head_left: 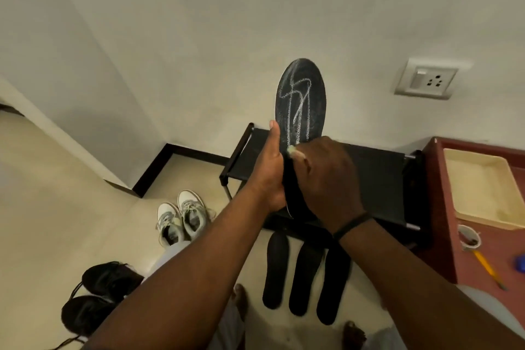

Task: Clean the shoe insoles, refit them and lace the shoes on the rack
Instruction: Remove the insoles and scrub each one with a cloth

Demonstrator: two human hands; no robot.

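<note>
While the insole stood upright above the rack, the scene read so:
Right hand (326, 176): fingers pinched a small pale piece (292, 150) against the insole's face, just below white foamy streaks.
Left hand (268, 170): wrapped round the heel half, thumb up along the edge.
Insole (302, 99): dark, thin, probably light and bendy; best supported low and from behind so it would not flex.
Spare insoles (305, 273): three lay on the floor before the rack (377, 173).
Shoes: white pair (181, 219) and black pair (96, 298), insoles not yet refitted.
</note>
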